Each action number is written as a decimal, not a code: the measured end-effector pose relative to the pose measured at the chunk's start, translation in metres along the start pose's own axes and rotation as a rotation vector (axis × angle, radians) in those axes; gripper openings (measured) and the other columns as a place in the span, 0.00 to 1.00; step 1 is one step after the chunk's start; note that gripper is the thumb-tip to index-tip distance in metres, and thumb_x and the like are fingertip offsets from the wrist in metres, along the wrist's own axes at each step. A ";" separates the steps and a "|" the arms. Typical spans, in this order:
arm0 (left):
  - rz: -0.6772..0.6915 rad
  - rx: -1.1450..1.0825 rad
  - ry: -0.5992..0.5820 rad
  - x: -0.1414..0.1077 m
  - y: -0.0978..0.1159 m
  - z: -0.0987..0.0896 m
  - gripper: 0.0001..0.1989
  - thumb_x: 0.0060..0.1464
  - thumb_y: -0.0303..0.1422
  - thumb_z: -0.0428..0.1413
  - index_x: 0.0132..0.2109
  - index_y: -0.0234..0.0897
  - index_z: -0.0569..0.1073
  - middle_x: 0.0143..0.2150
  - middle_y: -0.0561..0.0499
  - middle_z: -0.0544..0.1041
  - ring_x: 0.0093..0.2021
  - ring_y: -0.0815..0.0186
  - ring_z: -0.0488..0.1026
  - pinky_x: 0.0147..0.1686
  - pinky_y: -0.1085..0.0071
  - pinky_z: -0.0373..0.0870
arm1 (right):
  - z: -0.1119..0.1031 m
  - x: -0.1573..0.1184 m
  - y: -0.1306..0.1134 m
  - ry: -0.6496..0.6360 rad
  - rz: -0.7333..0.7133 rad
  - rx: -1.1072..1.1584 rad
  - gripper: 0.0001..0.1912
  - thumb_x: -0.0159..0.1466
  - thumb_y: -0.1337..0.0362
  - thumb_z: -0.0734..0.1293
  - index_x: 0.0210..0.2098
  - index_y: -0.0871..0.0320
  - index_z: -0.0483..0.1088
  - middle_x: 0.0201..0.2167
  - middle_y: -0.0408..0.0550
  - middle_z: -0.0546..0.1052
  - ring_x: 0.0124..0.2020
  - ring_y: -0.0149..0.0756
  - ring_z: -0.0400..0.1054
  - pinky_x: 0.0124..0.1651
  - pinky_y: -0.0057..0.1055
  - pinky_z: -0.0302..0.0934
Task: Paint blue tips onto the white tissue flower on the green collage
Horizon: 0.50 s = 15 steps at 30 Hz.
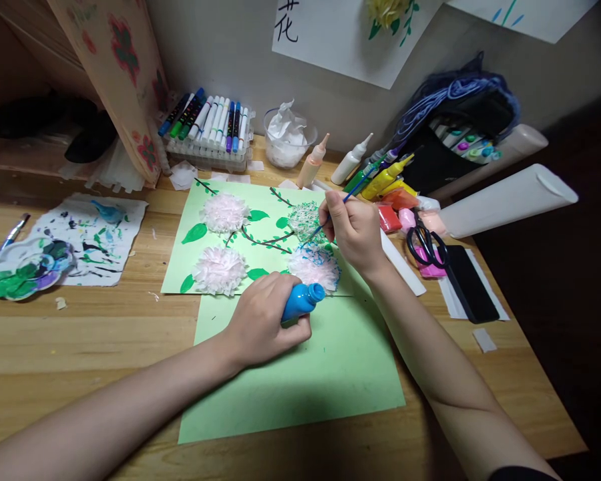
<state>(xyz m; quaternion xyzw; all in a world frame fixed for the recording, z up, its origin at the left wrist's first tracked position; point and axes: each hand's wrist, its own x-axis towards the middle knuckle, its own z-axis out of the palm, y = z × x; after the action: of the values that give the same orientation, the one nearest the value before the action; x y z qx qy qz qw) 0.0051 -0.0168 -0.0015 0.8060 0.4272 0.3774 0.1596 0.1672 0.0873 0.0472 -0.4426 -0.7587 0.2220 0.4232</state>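
Observation:
My left hand (265, 321) is closed around an uncapped blue paint bottle (300, 302), its mouth tilted to the right. In my right hand (353, 230) is a thin blue paintbrush (363, 182), its tip over the upper edge of the lower right paper flower (314, 268). That pale pink, ruffled flower carries blue paint along its top and right edges. Above it, partly behind my right hand, a flower speckled green (305, 220) sits on the light green paper (177, 267). Two plain pink flowers (225, 212) are on the left, among painted leaves and branches. Another green sheet (290, 381) lies below.
At the left lie a paint palette (27, 284) and a stained tissue (115, 260). Markers (215, 123), a plastic cup (288, 143) and paint bottles (348, 160) line the back. Scissors (425, 244), a phone (468, 284) and a white tube (511, 200) are at the right.

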 end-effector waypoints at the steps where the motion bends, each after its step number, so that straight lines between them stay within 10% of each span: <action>1: 0.001 0.000 -0.001 0.000 0.000 0.000 0.10 0.50 0.30 0.50 0.42 0.34 0.66 0.33 0.47 0.74 0.32 0.61 0.71 0.32 0.66 0.70 | 0.000 0.000 -0.001 0.007 -0.011 -0.002 0.28 0.70 0.53 0.55 0.16 0.58 0.63 0.13 0.39 0.64 0.15 0.23 0.59 0.24 0.26 0.54; 15: -0.001 0.013 0.005 0.000 0.000 0.000 0.11 0.51 0.31 0.50 0.43 0.34 0.66 0.33 0.47 0.74 0.32 0.61 0.71 0.33 0.66 0.70 | 0.001 0.000 -0.003 -0.005 -0.095 -0.020 0.28 0.70 0.53 0.55 0.17 0.58 0.63 0.16 0.39 0.64 0.16 0.22 0.58 0.26 0.25 0.55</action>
<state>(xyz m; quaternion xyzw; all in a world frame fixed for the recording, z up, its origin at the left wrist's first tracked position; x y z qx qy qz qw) 0.0056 -0.0174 -0.0017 0.8059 0.4304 0.3765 0.1533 0.1654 0.0856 0.0487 -0.4098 -0.7822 0.1952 0.4267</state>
